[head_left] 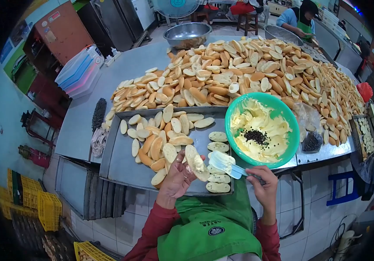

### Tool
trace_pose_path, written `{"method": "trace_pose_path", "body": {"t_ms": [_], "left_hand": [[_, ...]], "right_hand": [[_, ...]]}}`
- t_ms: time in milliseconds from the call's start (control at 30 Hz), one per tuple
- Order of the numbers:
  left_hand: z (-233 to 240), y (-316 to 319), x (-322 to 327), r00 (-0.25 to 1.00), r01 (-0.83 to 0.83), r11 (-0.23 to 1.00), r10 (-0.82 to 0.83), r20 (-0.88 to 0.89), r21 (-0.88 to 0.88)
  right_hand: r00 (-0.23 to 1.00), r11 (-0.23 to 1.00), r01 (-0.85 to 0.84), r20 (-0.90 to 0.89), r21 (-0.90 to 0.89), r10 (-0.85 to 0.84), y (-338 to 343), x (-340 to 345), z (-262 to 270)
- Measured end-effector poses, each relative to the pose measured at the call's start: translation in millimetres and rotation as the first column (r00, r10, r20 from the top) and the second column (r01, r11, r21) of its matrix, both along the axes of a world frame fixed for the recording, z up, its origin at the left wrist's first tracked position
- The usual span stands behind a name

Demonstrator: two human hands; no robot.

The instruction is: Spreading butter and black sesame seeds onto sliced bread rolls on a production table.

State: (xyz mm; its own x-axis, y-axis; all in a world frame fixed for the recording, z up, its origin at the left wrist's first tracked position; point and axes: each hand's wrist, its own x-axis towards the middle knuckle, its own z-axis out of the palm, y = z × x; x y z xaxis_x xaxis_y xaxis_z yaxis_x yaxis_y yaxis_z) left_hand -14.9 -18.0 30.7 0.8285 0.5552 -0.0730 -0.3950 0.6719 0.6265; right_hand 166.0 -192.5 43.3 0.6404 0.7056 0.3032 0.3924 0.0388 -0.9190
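Observation:
My left hand (178, 177) holds a cut bread slice (195, 162) with some pale yellow cream on its face. In my right hand (263, 182) is a light-blue spatula (237, 171), its blade coated with cream and close to the slice's right side. Below both hands lies a metal baking tray (121, 173). Loose bread slices (156, 146) are heaped in its middle, and a column of cream-spread slices (218, 178) with dark specks runs along its right side. A green bowl (295, 143) overlaps the tray's right corner, holding yellow cream (272, 124) topped with dark chocolate chips (255, 137).
A large mound of bread pieces (239, 68) covers the steel table (85, 107) behind the tray. A steel bowl (187, 34) stands at the back. A bag of dark bits (312, 142) lies right of the green bowl. Plastic boxes (79, 71) sit left; a co-worker (299, 21) is at back right.

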Motion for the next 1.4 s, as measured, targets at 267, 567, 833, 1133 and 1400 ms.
{"method": "trace_pose_path", "body": {"t_ms": [267, 567, 833, 1133, 1400], "left_hand": [[7, 3, 2, 0.995, -0.094, 0.996, 0.094, -0.044, -0.002], [4, -15, 6, 0.98, 0.15, 0.984, -0.136, -0.144, 0.092], [-7, -16, 6, 0.97, 0.238, 0.971, -0.238, 0.051, 0.015], [14, -17, 9, 0.982, 0.073, 0.995, -0.061, -0.18, 0.066], [0, -16, 4, 0.985, 0.165, 0.985, -0.162, -0.063, 0.041]], "right_hand": [[0.994, 0.991, -0.11, -0.024, -0.08, 0.108, -17, 12, -13], [0.989, 0.994, 0.083, 0.119, 0.072, -0.091, 16, -15, -7], [0.945, 0.99, 0.05, -0.326, 0.134, -0.004, -4, -9, -17], [0.797, 0.961, 0.194, 0.54, 0.195, -0.271, -12, -12, 8], [0.858, 0.94, 0.295, 0.385, 0.172, -0.34, -2, -14, 9]]}}
